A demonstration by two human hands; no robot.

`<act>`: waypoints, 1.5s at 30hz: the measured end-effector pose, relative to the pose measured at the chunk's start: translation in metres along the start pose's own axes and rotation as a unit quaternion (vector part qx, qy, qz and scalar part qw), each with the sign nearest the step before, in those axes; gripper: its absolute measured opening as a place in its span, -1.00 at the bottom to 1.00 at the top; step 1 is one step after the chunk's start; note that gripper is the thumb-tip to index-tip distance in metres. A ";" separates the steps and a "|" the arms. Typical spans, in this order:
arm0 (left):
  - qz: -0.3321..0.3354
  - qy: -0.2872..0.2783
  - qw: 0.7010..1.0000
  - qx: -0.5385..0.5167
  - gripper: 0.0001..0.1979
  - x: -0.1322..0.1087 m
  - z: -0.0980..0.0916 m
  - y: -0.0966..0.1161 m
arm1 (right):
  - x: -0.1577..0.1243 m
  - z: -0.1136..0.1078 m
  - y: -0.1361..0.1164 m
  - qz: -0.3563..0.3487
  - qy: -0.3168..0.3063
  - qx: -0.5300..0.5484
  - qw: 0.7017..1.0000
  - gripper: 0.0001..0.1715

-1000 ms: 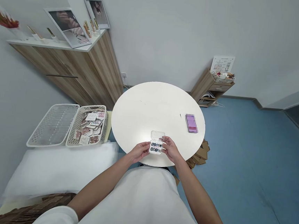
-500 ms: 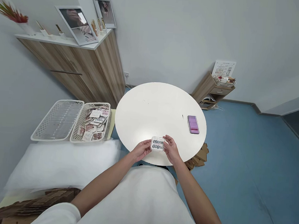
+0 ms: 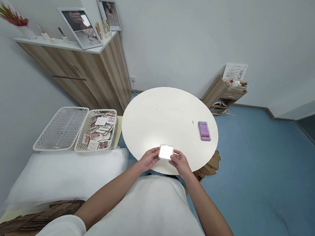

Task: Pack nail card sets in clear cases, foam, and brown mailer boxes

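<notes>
Between my two hands, over the near edge of the white round table (image 3: 163, 115), is a small clear box of press-on nails (image 3: 166, 152). Bright glare covers its top, so the nails inside do not show at this moment. My left hand (image 3: 150, 159) pinches the box by its left edge. The fingers of my right hand (image 3: 180, 163) grip the right side, with the thumb at the lower right corner.
A purple pixelated object (image 3: 204, 131) lies at the table's right. To the left stand a white basket (image 3: 79, 140) of carded nail sets and another basket (image 3: 38, 142) of clear cases. Flattened cardboard (image 3: 211, 163) sits below the table's right edge.
My right fingers have closed onto the box's right side. The box has tilted, and glare now hides the two rows of nails visible before.
</notes>
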State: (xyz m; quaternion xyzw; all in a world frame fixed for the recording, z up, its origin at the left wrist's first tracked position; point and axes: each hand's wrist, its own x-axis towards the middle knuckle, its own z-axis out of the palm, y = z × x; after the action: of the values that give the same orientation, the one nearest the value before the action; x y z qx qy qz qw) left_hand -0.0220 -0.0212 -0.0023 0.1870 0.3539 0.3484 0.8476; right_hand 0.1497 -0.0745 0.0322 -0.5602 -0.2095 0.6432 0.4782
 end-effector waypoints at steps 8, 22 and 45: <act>-0.004 -0.008 0.996 0.092 -0.68 -0.007 -0.001 0.004 | 0.002 -0.003 0.002 -0.001 -0.007 -0.014 1.000 -0.47; 0.060 -0.029 0.907 0.415 -0.66 -0.008 -0.004 0.017 | 0.011 0.003 0.001 -0.056 0.007 -0.132 0.990 -0.53; 0.173 -0.012 0.840 0.514 -0.30 0.011 -0.006 0.004 | 0.033 -0.008 0.004 -0.072 0.051 -0.173 0.981 -0.46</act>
State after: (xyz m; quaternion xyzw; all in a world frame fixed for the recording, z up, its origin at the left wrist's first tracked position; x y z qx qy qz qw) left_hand -0.0226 -0.0098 -0.0096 0.6581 0.4340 0.2548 0.5600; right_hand 0.1586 -0.0511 0.0093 -0.6505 -0.3325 0.5316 0.4286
